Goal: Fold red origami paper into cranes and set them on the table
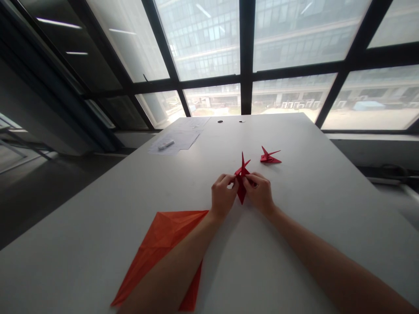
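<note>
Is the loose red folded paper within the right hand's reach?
Probably yes: nothing stands between the right hand and the loose red folded paper, though that hand holds another red piece.

Held red paper point(242, 194) partly behind right hand point(262, 192), right forearm point(327, 257) cropped

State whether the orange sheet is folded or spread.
Spread: the orange sheet lies opened out on the table, creases crossing its surface; the left forearm hides part.

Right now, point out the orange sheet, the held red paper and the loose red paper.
Orange sheet point(161, 236): head view, creased uncovered part.
Held red paper point(241, 187): head view, middle of the folds.
Loose red paper point(270, 159): head view, folded base.
</note>
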`<state>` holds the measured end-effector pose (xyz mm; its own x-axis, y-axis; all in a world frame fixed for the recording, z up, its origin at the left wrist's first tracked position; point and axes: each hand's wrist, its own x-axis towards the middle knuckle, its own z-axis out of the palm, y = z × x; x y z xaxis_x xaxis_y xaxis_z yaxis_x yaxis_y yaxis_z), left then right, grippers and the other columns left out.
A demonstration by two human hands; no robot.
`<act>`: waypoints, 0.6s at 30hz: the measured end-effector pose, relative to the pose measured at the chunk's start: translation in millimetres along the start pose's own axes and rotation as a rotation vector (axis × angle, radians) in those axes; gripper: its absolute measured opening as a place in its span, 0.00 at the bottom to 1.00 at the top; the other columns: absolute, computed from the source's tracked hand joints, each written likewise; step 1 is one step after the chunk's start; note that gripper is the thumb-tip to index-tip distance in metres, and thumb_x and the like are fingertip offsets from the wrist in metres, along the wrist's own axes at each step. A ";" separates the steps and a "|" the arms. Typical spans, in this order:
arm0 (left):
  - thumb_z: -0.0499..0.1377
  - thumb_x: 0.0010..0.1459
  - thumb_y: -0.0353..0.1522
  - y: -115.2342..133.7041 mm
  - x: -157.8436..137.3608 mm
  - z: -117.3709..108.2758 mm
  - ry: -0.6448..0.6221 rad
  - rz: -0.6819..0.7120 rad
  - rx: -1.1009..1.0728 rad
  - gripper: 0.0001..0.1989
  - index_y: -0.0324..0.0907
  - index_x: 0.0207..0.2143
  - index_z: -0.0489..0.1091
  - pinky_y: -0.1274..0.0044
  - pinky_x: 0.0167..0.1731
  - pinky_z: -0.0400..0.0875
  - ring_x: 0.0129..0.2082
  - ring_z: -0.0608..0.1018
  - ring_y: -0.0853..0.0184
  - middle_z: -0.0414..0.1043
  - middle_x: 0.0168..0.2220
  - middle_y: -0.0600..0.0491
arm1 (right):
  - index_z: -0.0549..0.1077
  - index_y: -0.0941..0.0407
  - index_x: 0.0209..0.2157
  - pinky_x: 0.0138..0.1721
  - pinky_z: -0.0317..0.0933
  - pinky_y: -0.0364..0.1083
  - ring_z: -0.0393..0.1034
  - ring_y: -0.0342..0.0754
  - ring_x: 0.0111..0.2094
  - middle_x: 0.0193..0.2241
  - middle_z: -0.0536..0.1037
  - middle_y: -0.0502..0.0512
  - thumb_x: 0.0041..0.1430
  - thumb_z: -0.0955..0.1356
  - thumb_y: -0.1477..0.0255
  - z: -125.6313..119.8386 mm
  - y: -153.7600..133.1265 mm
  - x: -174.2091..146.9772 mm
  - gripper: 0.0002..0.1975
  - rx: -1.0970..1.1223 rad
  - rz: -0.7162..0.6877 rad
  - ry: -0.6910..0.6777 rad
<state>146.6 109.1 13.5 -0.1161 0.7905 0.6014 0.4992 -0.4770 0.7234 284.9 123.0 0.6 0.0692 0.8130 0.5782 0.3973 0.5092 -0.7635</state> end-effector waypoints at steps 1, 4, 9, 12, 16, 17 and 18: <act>0.62 0.57 0.31 0.5 -0.5 0.7 0.011 -0.037 -0.032 0.05 0.43 0.34 0.78 0.74 0.36 0.74 0.31 0.77 0.66 0.76 0.33 0.50 | 0.79 0.55 0.32 0.35 0.64 0.48 0.70 0.49 0.32 0.30 0.77 0.55 0.61 0.66 0.68 0.0 0.6 0.3 0.10 -0.013 0.008 0.007; 0.62 0.57 0.33 0.3 -1.0 3.0 0.039 -0.168 -0.165 0.05 0.40 0.33 0.76 0.76 0.32 0.75 0.29 0.77 0.67 0.76 0.31 0.50 | 0.77 0.55 0.34 0.36 0.64 0.48 0.70 0.49 0.32 0.30 0.77 0.54 0.61 0.65 0.69 0.7 1.7 1.3 0.08 -0.009 0.033 0.024; 0.63 0.55 0.33 -4.1 1.8 5.2 0.001 -0.256 -0.425 0.06 0.39 0.32 0.73 0.78 0.32 0.74 0.32 0.77 0.68 0.76 0.32 0.50 | 0.71 0.54 0.44 0.35 0.64 0.47 0.70 0.48 0.33 0.36 0.75 0.53 0.59 0.66 0.70 1.6 -2.6 0.7 0.11 0.028 0.064 0.116; 0.65 0.54 0.32 -6.3 2.5 6.4 -0.032 -0.241 -0.515 0.06 0.39 0.31 0.71 0.76 0.37 0.76 0.36 0.78 0.67 0.77 0.38 0.48 | 0.71 0.52 0.44 0.37 0.64 0.47 0.70 0.48 0.36 0.39 0.73 0.55 0.59 0.66 0.69 0.6 -5.7 0.1 0.11 -0.043 0.026 0.126; 0.65 0.54 0.31 -6.7 0.4 7.1 -0.121 -0.123 -0.505 0.04 0.39 0.30 0.74 0.72 0.43 0.76 0.39 0.79 0.66 0.76 0.40 0.47 | 0.69 0.54 0.42 0.32 0.63 0.46 0.68 0.48 0.32 0.36 0.74 0.53 0.55 0.69 0.64 0.6 -3.7 1.1 0.13 -0.031 0.096 0.167; 0.64 0.55 0.31 -6.1 -0.4 6.9 -0.136 -0.086 -0.475 0.03 0.39 0.31 0.75 0.72 0.43 0.76 0.40 0.79 0.65 0.77 0.40 0.47 | 0.69 0.54 0.41 0.31 0.63 0.46 0.68 0.47 0.30 0.34 0.75 0.53 0.55 0.69 0.64 0.7 -2.5 1.6 0.13 0.005 0.121 0.175; 0.64 0.55 0.30 -5.3 -1.1 6.5 -0.146 -0.051 -0.438 0.02 0.40 0.31 0.76 0.71 0.43 0.76 0.40 0.79 0.65 0.77 0.40 0.47 | 0.69 0.54 0.40 0.30 0.62 0.45 0.68 0.47 0.29 0.33 0.75 0.52 0.56 0.69 0.64 0.8 -1.2 2.2 0.12 0.041 0.145 0.182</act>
<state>149.7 113.3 6.8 0.0070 0.8479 0.5302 0.0823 -0.5289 0.8447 283.9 124.4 2.6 0.2885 0.8158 0.5012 0.3343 0.4047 -0.8512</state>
